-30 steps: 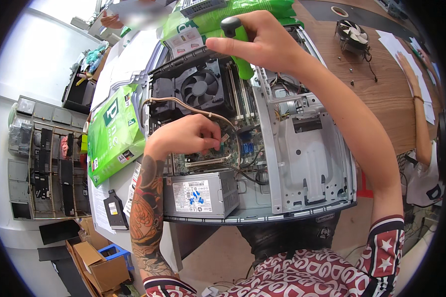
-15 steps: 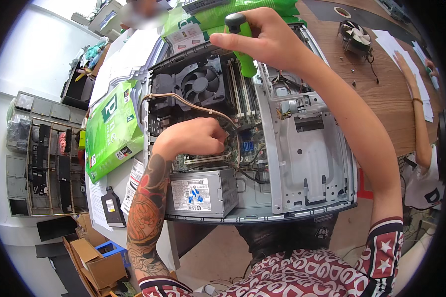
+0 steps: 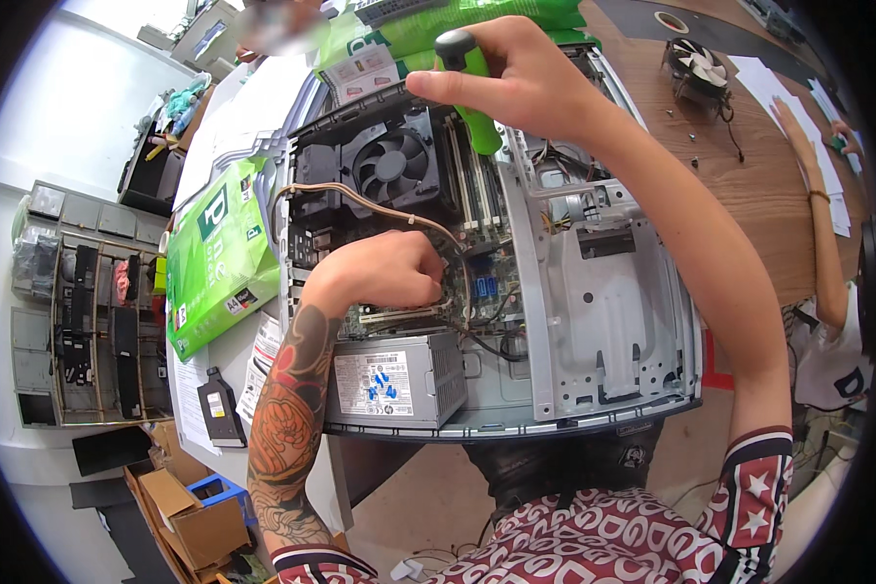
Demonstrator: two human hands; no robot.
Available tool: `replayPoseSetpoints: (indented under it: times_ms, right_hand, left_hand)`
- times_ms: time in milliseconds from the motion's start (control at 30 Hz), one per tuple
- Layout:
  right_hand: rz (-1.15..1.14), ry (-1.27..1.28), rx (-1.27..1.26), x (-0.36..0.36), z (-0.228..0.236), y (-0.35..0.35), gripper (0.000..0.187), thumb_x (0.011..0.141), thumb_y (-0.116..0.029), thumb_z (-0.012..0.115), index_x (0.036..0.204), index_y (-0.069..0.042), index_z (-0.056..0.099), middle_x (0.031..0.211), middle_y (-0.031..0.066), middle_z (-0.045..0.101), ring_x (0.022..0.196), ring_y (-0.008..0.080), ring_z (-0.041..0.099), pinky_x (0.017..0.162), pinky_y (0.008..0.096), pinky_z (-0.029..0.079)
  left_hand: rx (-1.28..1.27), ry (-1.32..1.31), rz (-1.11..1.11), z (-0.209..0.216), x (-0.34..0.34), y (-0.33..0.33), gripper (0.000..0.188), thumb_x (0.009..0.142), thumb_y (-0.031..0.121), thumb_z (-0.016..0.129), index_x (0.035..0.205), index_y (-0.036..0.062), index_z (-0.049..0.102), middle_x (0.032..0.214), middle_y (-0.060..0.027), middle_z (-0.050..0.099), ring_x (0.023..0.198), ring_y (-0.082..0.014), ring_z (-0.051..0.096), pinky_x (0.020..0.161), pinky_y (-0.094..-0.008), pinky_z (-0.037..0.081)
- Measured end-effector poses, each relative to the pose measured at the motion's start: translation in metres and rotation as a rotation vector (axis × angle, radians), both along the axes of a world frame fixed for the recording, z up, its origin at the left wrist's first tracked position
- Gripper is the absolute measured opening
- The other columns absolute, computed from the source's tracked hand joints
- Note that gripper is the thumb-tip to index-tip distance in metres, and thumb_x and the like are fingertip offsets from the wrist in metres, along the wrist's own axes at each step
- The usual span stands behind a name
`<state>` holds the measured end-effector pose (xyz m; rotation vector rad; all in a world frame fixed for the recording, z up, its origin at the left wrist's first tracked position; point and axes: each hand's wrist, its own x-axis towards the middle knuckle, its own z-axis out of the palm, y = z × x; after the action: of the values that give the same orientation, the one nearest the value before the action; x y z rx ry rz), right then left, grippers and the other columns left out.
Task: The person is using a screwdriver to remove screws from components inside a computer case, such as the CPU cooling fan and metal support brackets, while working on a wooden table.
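Observation:
An open desktop computer case (image 3: 608,389) lies flat in front of me, its motherboard exposed. My right hand (image 3: 535,83) is closed round a screwdriver (image 3: 479,128) with a green handle and black cap, held upright over the case beside the memory slots. The screwdriver's tip cannot be made out. My left hand (image 3: 384,271) reaches in over the motherboard below the brown cable bundle (image 3: 360,198), fingers curled down. What its fingertips hold, if anything, is hidden. A black cooling fan (image 3: 391,165) sits beyond it, and a metal power supply (image 3: 399,380) sits nearer me.
Green paper packs (image 3: 219,258) lie left of and behind the case. A loose fan cooler (image 3: 698,70) and small screws rest on the wooden table (image 3: 740,204) at right, where another person's hand (image 3: 796,127) touches white sheets. Cardboard boxes (image 3: 200,521) stand lower left.
My right hand and the screwdriver have shifted very slightly left. My left hand stays over the motherboard.

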<state>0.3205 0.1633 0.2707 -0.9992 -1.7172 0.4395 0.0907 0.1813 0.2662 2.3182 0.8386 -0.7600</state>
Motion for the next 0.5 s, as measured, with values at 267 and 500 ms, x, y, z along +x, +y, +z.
replayPoseSetpoints:
  times_ms: [267, 500]
  right_hand:
    - [-0.011, 0.065, 0.046, -0.0045, 0.0017, 0.0000, 0.036, 0.085, -0.038, 0.078, 0.085, -0.002, 0.073, 0.057, 0.0007, 0.055, 0.054, 0.0081, 0.048, 0.051, 0.0275, 0.038]
    - [-0.029, 0.066, 0.096, -0.0058, 0.0000, 0.0005, 0.037, 0.085, -0.040, 0.077, 0.085, -0.003, 0.072, 0.058, 0.0009, 0.056, 0.053, 0.0090, 0.049, 0.051, 0.0277, 0.038]
  left_hand:
    - [-0.009, 0.013, 0.011, 0.0045, 0.0004, -0.0020, 0.024, 0.076, 0.023, 0.060, 0.078, 0.0003, 0.069, 0.067, -0.0125, 0.065, 0.067, -0.0249, 0.063, 0.065, -0.0370, 0.049]
    - [-0.016, 0.012, 0.012, -0.0002, -0.0013, 0.0010, 0.025, 0.077, 0.022, 0.060, 0.079, -0.0006, 0.070, 0.070, -0.0110, 0.067, 0.069, -0.0231, 0.064, 0.066, -0.0355, 0.050]
